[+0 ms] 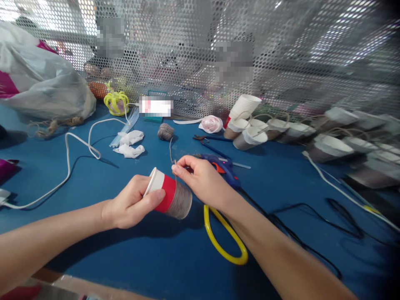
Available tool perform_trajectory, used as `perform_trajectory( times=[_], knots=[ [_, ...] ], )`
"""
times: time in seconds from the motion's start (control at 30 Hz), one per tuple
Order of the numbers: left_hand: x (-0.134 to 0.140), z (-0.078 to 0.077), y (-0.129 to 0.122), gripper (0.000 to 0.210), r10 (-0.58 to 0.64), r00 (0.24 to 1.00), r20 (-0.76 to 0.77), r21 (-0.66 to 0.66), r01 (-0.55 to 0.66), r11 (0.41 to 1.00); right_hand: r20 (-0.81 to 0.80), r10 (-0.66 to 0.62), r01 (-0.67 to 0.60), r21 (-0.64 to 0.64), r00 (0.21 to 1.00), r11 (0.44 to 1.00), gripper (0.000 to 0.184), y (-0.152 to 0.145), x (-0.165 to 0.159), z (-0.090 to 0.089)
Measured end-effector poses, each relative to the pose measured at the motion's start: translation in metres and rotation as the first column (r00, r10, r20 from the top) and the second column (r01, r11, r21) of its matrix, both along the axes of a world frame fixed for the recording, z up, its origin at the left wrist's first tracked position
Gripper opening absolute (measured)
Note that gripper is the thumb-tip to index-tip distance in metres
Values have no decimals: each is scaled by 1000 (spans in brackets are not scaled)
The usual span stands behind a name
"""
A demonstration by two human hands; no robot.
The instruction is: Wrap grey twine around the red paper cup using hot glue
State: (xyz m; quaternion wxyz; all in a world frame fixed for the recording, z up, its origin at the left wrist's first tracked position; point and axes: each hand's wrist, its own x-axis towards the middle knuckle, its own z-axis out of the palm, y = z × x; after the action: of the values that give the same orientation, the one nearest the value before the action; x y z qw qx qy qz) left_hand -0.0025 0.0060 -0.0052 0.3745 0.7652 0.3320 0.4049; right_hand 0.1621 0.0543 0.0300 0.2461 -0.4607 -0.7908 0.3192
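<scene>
My left hand [134, 202] is wrapped round a red and white paper cup [168, 189], tilted on its side above the table. Grey-brown twine [181, 202] is wound in close rows round the cup's base end. Between thumb and fingertips, my right hand [203, 179] pinches the strand of twine just above the cup. That strand runs back to a small ball of twine [165, 131] lying on the table. Beneath my right wrist are yellow scissor-like handles [225, 241], and behind that hand lies a blue glue gun [233, 177].
Several twine-covered cups [250, 138] stand at the right, with stacked white cups [245, 106] behind. Pliers [215, 138], a pink fabric rose [211, 124] and white cloth scraps [129, 143] lie farther back. A white cable [67, 154] crosses the left; a perforated metal screen [187, 54] closes the back.
</scene>
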Motion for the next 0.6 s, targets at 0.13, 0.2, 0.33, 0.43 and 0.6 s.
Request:
perform_trajectory(
  times=[0.13,0.2,0.33,0.43,0.6],
  knots=[
    [-1,-1,0,31,-6,1000,16,42,5,999,5,11,-11,-14,1000,1000,19,0,-1,-1],
    [-1,-2,0,31,-5,999,33,59,3,998,9,9,-9,-19,1000,1000,19,0,0,-1],
    [-1,-3,1,30,-17,998,66,84,12,996,25,6,-5,-29,1000,1000,19,-2,-1,1],
    [-1,-3,1,30,-31,996,81,91,24,996,38,10,-9,-28,999,1000,18,-3,-2,1],
    [2,-1,-1,34,71,988,141,-222,-38,974,93,-37,33,40,995,999,25,5,0,-8]
  ],
)
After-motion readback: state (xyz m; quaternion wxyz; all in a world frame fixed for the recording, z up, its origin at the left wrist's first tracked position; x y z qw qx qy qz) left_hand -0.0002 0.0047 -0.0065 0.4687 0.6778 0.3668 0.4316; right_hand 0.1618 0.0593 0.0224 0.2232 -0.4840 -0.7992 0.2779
